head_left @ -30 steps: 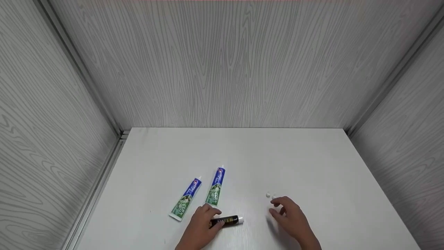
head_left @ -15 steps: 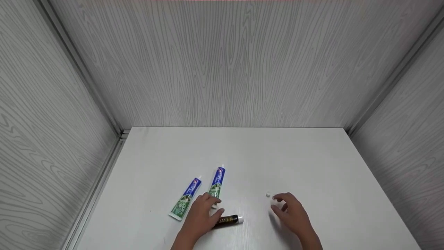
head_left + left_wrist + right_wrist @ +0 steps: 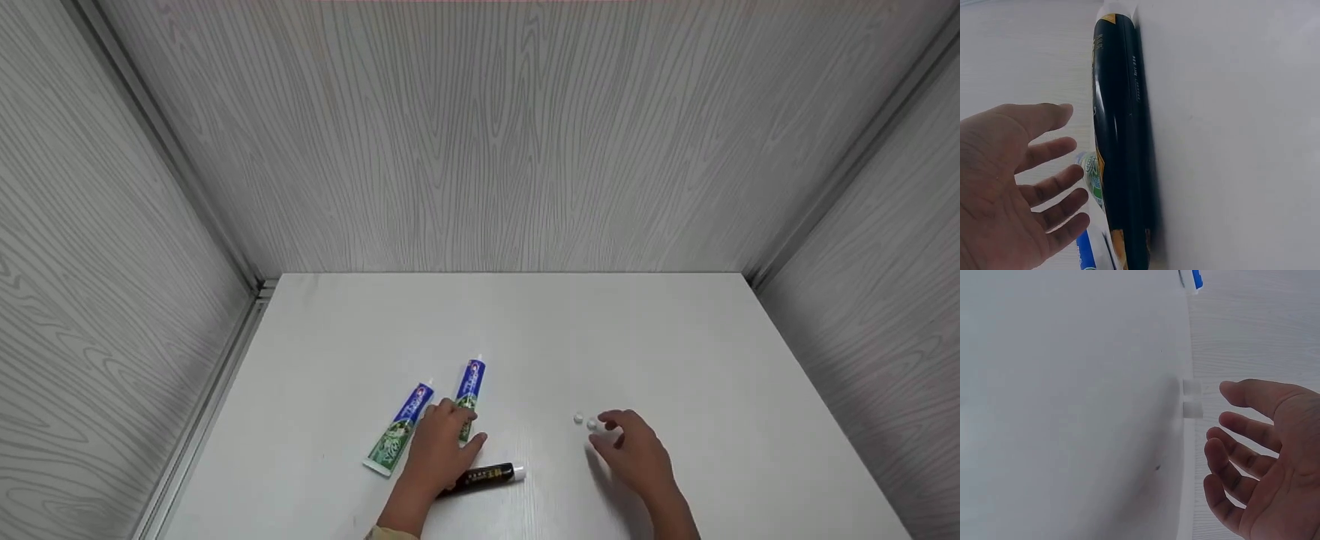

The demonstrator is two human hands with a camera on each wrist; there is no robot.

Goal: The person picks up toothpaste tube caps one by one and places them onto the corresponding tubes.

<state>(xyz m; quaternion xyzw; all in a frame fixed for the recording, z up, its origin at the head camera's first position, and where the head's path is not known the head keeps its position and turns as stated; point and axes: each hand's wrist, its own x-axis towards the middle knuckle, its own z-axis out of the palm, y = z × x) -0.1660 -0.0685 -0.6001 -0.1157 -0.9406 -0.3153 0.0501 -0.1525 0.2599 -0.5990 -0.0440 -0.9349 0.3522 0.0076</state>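
Grey woodgrain walls (image 3: 480,135) on three sides, white table (image 3: 637,330) in the middle. Left hand (image 3: 441,442) first: fingers relaxed and spread, no grip on anything. From the head view they're over the green end of the nearer-to-middle blue-and-green tube (image 3: 471,381); can't tell if they touch it. Left wrist cam gives you the bare palm plus the long side of the black tube (image 3: 487,476), just past the fingertips with a gap. Head cam hides that tube's tail under the hand but gets the gold lettering and white cap. Right hand (image 3: 637,454) has loosely bent fingers, also holding nothing, with two little white pieces (image 3: 592,424) just off the fingertips. Right wrist cam shows those as short, straight-sided stubs; from above they're just dots. Farther out, the other blue-and-green tube (image 3: 403,426) lies slanted, left of the left hand.
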